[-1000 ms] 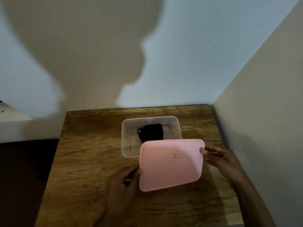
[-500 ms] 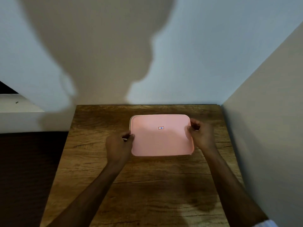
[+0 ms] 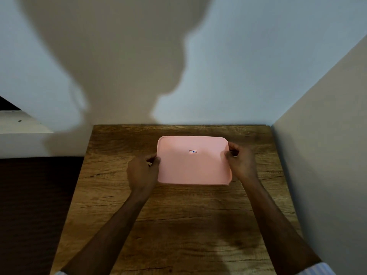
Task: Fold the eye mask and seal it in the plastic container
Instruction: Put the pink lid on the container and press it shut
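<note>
A pink lid (image 3: 193, 161) with a small red-edged sticker lies flat over the clear plastic container, covering it almost wholly. Only a sliver of the container (image 3: 228, 184) shows under the lid's near right corner. The black eye mask is hidden beneath the lid. My left hand (image 3: 143, 171) grips the lid's left edge, thumb on top. My right hand (image 3: 241, 160) grips the right edge the same way.
The container stands toward the back of a small wooden table (image 3: 178, 225). A pale wall (image 3: 327, 155) runs close along the table's right side and another wall rises behind it. Dark floor (image 3: 35, 205) lies past the table's left edge.
One second ago the lid was held tilted in front of the open container with the mask visible. It has since been laid over the container, and both hands now hold its side edges.
</note>
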